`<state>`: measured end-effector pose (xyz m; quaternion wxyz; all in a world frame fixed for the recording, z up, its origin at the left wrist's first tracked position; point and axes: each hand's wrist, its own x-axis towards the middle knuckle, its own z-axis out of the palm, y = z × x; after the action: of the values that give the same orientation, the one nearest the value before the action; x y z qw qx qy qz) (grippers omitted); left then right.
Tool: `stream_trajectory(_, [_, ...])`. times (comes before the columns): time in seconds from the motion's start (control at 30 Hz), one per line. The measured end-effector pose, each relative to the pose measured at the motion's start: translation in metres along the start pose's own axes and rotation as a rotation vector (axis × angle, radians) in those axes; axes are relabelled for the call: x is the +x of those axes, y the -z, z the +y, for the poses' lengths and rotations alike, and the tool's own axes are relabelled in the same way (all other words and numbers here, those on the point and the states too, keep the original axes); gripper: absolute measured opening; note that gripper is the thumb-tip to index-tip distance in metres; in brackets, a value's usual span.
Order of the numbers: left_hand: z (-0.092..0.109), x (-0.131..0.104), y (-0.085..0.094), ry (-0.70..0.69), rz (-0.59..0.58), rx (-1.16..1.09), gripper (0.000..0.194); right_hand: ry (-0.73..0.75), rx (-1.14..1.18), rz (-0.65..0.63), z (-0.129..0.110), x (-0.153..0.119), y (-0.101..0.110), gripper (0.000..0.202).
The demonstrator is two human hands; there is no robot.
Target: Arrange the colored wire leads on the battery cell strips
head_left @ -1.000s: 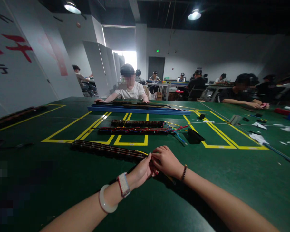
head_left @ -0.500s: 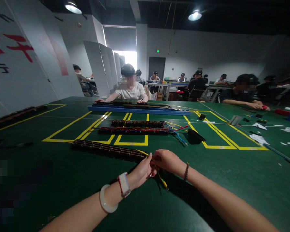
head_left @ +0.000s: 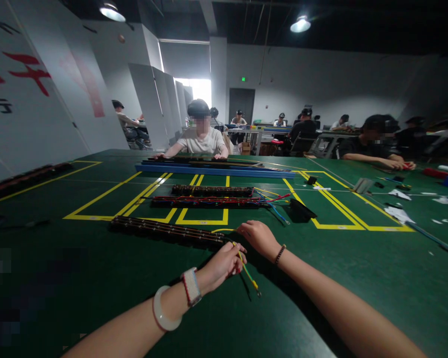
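Observation:
A long black strip with thin copper-coloured lines (head_left: 168, 232) lies at a slant on the green table, its right end close to my hands. My left hand (head_left: 224, 266), with a watch and a pale bangle on the wrist, is closed on a yellow-green wire (head_left: 248, 273) by that end. The wire hangs out to the lower right and ends in a ring terminal (head_left: 259, 293). A thin yellow wire (head_left: 224, 230) arches from the strip to the fingertips of my right hand (head_left: 260, 239), which pinch it. Its far tip is hidden by the fingers.
Beyond lie two more black strips, the nearer one (head_left: 209, 201) with red and blue wires, and a black piece (head_left: 302, 211). A person (head_left: 199, 134) sits across the table behind a blue tray (head_left: 216, 170). White scraps (head_left: 399, 215) lie at the right.
My right hand has moved up and away from my left hand, drawing the yellow wire out into an arch. My left hand has dropped slightly and stays at the strip's end.

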<state>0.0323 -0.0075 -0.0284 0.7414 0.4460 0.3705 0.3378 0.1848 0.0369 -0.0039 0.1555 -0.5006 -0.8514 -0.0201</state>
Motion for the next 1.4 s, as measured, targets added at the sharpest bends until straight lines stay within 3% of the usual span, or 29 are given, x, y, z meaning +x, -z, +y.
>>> stream_trajectory(0.23, [0.002, -0.003, -0.004, -0.021, -0.028, 0.019, 0.02, 0.176, -0.175, -0.126, -0.004, -0.001, -0.003, 0.016])
stream_trajectory(0.37, [0.004, -0.004, -0.003, 0.013, -0.071, 0.067, 0.025, 0.22, -0.215, -0.119, -0.005, -0.003, -0.003, 0.02])
stream_trajectory(0.57, [0.01, -0.005, 0.003, 0.044, -0.028, 0.31, 0.028, 0.237, -0.228, -0.069, 0.0, -0.007, -0.007, 0.025])
stream_trajectory(0.77, [0.025, -0.005, 0.005, 0.118, -0.037, 0.613, 0.015, 0.252, -0.226, -0.043, 0.002, -0.007, -0.01, 0.025])
stream_trajectory(0.9, [0.028, -0.007, 0.007, 0.144, 0.055, 0.801, 0.016, 0.233, -0.217, -0.037, 0.001, -0.007, -0.01, 0.024])
stream_trajectory(0.97, [0.027, -0.009, 0.008, 0.092, 0.129, 0.906, 0.019, 0.221, -0.214, -0.035, 0.001, -0.007, -0.01, 0.024])
stream_trajectory(1.17, [0.017, -0.014, 0.009, -0.298, 0.329, 1.226, 0.02, 0.218, -0.206, -0.021, 0.002, -0.007, -0.011, 0.023])
stream_trajectory(1.4, [-0.001, -0.009, 0.015, -0.39, 0.328, 1.174, 0.022, 0.198, -0.175, -0.037, 0.002, -0.006, -0.01, 0.024])
